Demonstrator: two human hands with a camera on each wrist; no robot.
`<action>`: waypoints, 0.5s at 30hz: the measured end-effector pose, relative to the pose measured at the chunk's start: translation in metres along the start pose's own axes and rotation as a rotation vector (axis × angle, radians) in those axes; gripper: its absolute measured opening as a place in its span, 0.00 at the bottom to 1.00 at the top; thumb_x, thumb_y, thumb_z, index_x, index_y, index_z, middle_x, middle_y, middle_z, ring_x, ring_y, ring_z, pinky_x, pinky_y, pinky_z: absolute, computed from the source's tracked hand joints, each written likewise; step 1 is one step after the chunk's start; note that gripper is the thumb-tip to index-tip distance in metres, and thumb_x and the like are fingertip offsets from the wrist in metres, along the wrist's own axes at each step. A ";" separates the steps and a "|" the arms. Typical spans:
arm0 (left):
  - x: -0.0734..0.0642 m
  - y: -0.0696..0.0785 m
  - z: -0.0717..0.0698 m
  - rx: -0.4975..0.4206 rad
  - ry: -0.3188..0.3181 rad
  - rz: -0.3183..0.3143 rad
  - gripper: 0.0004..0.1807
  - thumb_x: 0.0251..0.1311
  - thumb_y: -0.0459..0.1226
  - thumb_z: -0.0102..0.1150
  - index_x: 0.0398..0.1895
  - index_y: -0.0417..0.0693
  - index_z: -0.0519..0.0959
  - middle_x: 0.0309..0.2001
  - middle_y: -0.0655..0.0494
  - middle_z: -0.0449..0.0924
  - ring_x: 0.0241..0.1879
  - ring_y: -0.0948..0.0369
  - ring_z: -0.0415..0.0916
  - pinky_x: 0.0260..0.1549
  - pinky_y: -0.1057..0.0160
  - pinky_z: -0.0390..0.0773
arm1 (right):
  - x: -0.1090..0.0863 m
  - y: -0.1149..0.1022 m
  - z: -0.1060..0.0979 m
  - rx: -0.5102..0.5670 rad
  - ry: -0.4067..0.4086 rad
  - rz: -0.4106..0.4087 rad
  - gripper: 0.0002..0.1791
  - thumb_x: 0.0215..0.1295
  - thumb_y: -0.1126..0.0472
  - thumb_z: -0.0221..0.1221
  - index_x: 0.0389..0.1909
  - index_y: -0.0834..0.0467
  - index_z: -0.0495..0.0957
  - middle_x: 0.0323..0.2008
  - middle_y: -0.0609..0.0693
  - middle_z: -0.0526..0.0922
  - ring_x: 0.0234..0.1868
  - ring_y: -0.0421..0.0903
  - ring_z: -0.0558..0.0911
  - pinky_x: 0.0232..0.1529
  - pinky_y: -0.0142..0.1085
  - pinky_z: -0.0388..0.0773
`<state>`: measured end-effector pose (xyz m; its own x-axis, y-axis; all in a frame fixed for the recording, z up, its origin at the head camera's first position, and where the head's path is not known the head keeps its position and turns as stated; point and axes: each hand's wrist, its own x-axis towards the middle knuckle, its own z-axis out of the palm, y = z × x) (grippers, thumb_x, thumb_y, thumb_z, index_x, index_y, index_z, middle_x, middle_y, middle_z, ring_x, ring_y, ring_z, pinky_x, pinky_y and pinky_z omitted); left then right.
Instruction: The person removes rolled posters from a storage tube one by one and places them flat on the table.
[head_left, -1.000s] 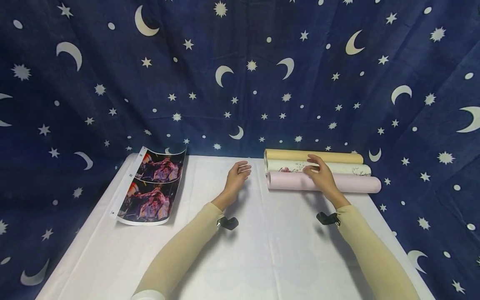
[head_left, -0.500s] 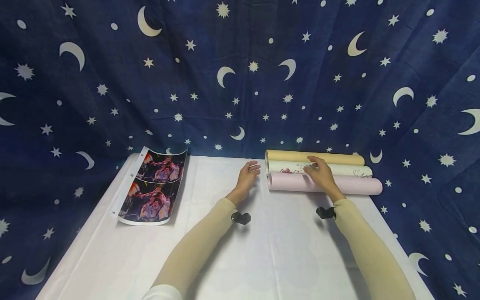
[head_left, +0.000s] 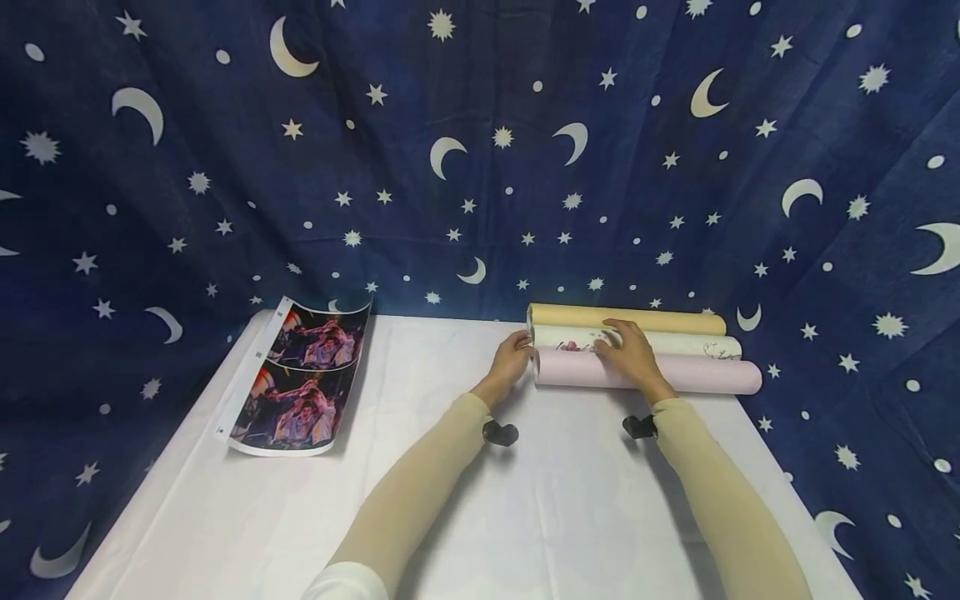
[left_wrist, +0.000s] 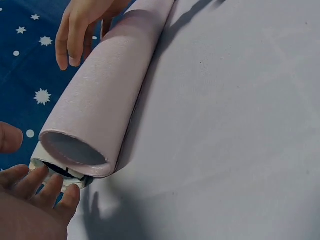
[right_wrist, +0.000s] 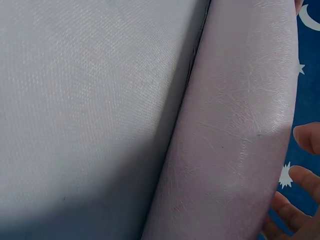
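Three wallpaper rolls lie side by side at the back right: a yellow roll [head_left: 667, 318], a white floral roll [head_left: 682, 343] and, nearest me, a pink roll [head_left: 697, 374]. My left hand [head_left: 512, 357] is at the left end of the white floral roll. In the left wrist view its fingers [left_wrist: 50, 192] are spread just by that open end, thumb apart. Over the white floral roll is my right hand [head_left: 632, 352], reaching across the pink one with thumb and fingers parted. Its fingers [right_wrist: 292, 210] are extended beyond the pink roll in the right wrist view; firm contact is not visible.
A printed sheet with two alike photos [head_left: 303, 375] lies curled at the back left. White cloth covers the table [head_left: 450, 500]. A dark blue curtain [head_left: 405, 150] with moons and stars hangs behind and at both sides.
My left hand has moved right, up to the left end of the white floral roll. The right hand has shifted slightly left and lower over the rolls. The rolls stay in place.
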<state>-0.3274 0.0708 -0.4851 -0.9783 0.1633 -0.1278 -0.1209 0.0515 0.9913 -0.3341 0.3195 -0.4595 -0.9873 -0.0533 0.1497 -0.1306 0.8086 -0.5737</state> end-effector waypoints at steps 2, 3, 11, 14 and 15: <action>0.000 -0.001 0.003 -0.010 -0.018 -0.018 0.30 0.67 0.36 0.50 0.73 0.43 0.62 0.69 0.47 0.70 0.71 0.50 0.65 0.71 0.53 0.63 | 0.000 0.000 0.001 -0.009 -0.001 0.003 0.32 0.68 0.52 0.58 0.69 0.60 0.64 0.70 0.66 0.62 0.70 0.69 0.61 0.70 0.64 0.54; -0.001 -0.002 0.004 -0.009 -0.025 -0.025 0.31 0.66 0.37 0.50 0.73 0.44 0.62 0.69 0.47 0.69 0.71 0.50 0.64 0.72 0.53 0.62 | -0.001 -0.001 0.002 -0.015 -0.004 0.003 0.32 0.67 0.52 0.58 0.69 0.59 0.64 0.70 0.66 0.62 0.71 0.69 0.60 0.71 0.64 0.53; 0.000 -0.002 0.012 -0.017 -0.013 -0.043 0.33 0.64 0.37 0.50 0.74 0.44 0.61 0.71 0.46 0.67 0.72 0.50 0.63 0.72 0.54 0.62 | -0.001 0.002 0.008 -0.080 -0.005 -0.007 0.32 0.65 0.49 0.59 0.68 0.56 0.67 0.71 0.65 0.63 0.73 0.67 0.58 0.74 0.65 0.40; 0.002 -0.004 0.013 -0.021 0.005 -0.045 0.32 0.64 0.37 0.51 0.73 0.45 0.62 0.70 0.47 0.68 0.71 0.50 0.63 0.72 0.54 0.63 | -0.001 0.004 0.010 -0.084 0.006 -0.010 0.31 0.65 0.50 0.59 0.67 0.56 0.68 0.70 0.64 0.64 0.72 0.67 0.59 0.74 0.66 0.39; 0.002 -0.004 0.013 -0.025 0.011 -0.045 0.32 0.64 0.37 0.51 0.72 0.45 0.63 0.69 0.47 0.69 0.71 0.50 0.64 0.72 0.54 0.63 | -0.002 0.005 0.011 -0.085 0.008 -0.011 0.31 0.65 0.50 0.59 0.67 0.56 0.68 0.70 0.64 0.65 0.72 0.67 0.59 0.74 0.66 0.39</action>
<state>-0.3268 0.0841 -0.4901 -0.9735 0.1504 -0.1720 -0.1688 0.0337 0.9851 -0.3341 0.3172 -0.4710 -0.9850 -0.0582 0.1625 -0.1333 0.8548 -0.5016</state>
